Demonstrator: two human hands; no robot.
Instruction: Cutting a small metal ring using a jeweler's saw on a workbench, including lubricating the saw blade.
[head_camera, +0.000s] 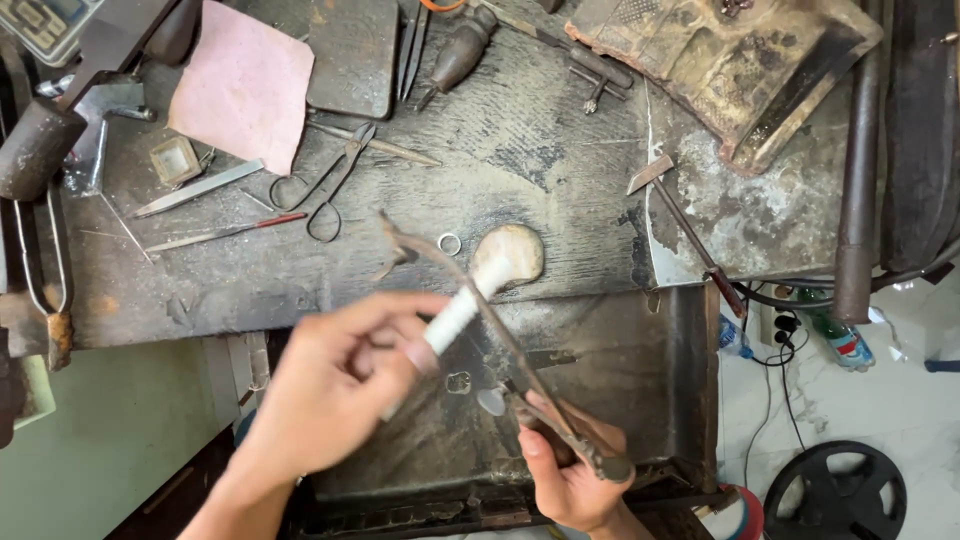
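**Tongs and a white rod over the tray**

I see the left hand (330, 385) closed around a short white ribbed rod (462, 305), pinched between thumb and fingers near its lower end, the upper end angled towards the desk. The right hand (572, 470) is wrapped around the handle end of long, dark, worn metal tongs (480, 320), whose thin arms run up and left across the rod to tips just above the desk edge. Both things hang over a dark, scuffed metal tray (640, 370) set below the desk (520, 150).

I judge the tongs stiff and moderately heavy, rough with age and so not slippery; the grip at the far handles gives reach but little control of the tips. The rod looks light and rigid, its ribs giving purchase, possibly brittle; holding it nearer the middle would steady it.

On the scarred grey desk, just beyond the tong tips, lie a small silver ring (450, 243) and a smooth pale rounded lump (515, 252). Farther left are dark scissors (330, 185) and a pink sheet (245, 85).
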